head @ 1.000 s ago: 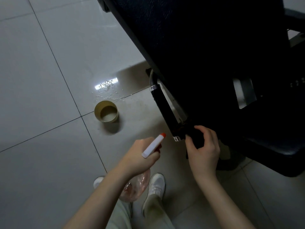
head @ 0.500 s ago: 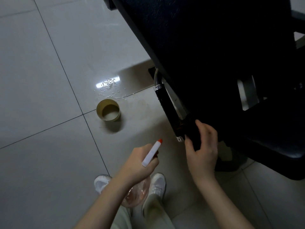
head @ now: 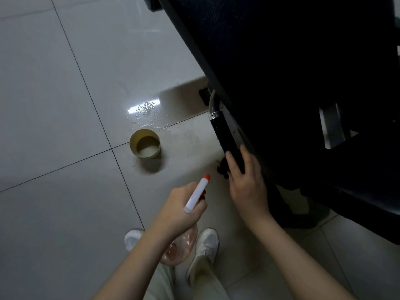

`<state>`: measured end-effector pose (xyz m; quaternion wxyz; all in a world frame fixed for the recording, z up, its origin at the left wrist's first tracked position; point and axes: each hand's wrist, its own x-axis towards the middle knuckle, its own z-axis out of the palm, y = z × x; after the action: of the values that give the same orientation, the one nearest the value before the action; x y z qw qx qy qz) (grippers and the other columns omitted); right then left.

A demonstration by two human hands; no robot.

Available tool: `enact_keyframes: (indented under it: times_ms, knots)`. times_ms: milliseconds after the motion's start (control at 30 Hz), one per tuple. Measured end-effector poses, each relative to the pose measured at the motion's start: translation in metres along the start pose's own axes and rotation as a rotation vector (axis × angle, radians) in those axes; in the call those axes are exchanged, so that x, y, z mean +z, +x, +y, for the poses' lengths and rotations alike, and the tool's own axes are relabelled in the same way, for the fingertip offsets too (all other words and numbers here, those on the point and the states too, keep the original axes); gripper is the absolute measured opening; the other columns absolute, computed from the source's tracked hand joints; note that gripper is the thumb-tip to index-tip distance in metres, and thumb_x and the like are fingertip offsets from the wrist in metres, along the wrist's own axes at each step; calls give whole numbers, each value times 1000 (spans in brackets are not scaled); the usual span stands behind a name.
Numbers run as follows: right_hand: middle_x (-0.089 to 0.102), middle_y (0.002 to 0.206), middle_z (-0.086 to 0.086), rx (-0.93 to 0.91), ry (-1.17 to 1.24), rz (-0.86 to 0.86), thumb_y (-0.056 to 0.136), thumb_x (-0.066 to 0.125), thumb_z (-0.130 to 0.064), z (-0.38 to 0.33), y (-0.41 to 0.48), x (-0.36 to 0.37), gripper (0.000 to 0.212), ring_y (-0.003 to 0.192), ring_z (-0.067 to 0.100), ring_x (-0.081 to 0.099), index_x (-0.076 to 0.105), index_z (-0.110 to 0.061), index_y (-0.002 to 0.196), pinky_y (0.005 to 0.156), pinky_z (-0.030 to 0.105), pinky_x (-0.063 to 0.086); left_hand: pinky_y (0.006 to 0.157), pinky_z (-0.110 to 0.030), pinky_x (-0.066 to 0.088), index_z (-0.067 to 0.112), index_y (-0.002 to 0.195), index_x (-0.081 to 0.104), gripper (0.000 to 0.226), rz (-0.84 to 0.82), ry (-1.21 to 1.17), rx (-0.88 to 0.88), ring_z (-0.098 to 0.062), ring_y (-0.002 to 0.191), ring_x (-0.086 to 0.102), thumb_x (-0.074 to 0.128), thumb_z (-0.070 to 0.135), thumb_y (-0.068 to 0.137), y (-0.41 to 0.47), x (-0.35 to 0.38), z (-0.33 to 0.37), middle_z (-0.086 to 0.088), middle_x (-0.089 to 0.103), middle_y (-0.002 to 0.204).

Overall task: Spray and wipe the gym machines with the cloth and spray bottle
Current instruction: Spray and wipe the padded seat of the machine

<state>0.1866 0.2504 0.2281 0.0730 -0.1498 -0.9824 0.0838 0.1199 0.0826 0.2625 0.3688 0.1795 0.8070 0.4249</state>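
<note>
Here the right hand (head: 244,178) closes a dark cloth (head: 223,167) round the machine's black handle (head: 225,135) to wipe it. The left hand (head: 179,211) grips the bottle (head: 195,194) nearer, nozzle aimed far, probably ready to spray.

A gym was indicated by a black padded machine (head: 281,61), under which a pale tiled floor (head: 54,105) was laid.
</note>
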Motion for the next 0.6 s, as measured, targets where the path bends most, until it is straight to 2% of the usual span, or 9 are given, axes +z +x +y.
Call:
enact_keyframes:
  times_ms: [100,200,333,400,433,500,533,600]
  knots:
    - [35,141,17,-28,-18,30,90,52,-10,-8,25,6,47,120,40,47,42,-10,136,85,48,53,69,-35,48,7,93,62,33,28,11,22,-19,75,61,49,32,75,1,1,-2,-8,67,86]
    - [35,138,14,-91,-46,3,83,66,-1,2,9,3,51,119,39,43,49,-9,130,81,48,55,66,-26,45,8,96,62,34,57,15,20,-16,75,60,49,33,75,0,2,-4,-6,67,87]
    - [41,129,14,-151,-41,-37,67,75,9,16,-20,-11,51,109,38,42,65,-4,115,71,46,55,69,-31,49,9,99,62,37,67,-24,10,-19,79,63,49,35,75,1,-4,-1,-8,68,91]
    - [43,125,13,-161,-30,-30,67,73,11,16,-25,-18,45,105,36,43,68,-2,110,69,45,56,68,-28,48,9,99,62,37,76,-38,14,-19,79,63,49,34,75,2,-7,2,-8,68,91]
    - [43,124,13,-168,-15,-4,74,65,9,14,-24,-22,38,104,36,43,68,-3,110,69,45,56,67,-26,47,9,99,62,37,84,-32,21,-18,79,62,49,34,75,2,-9,3,-8,68,91]
    - [43,127,13,-186,5,57,85,46,2,6,-7,-27,35,108,36,43,63,-5,115,75,47,56,68,-26,47,9,100,62,38,89,-18,33,-18,80,62,49,35,76,2,-10,4,-7,68,91]
    - [43,130,14,-205,-4,80,86,42,-1,0,10,-26,38,112,36,43,59,-7,119,80,48,53,69,-28,48,9,100,62,38,95,-15,35,-18,80,62,49,35,76,2,-11,5,-6,68,91]
    - [43,138,15,-241,-57,82,83,51,0,-11,50,-17,41,121,38,40,56,-8,123,90,49,47,68,-30,48,8,98,63,36,117,-31,39,-17,78,62,50,32,75,2,-11,3,-7,68,89]
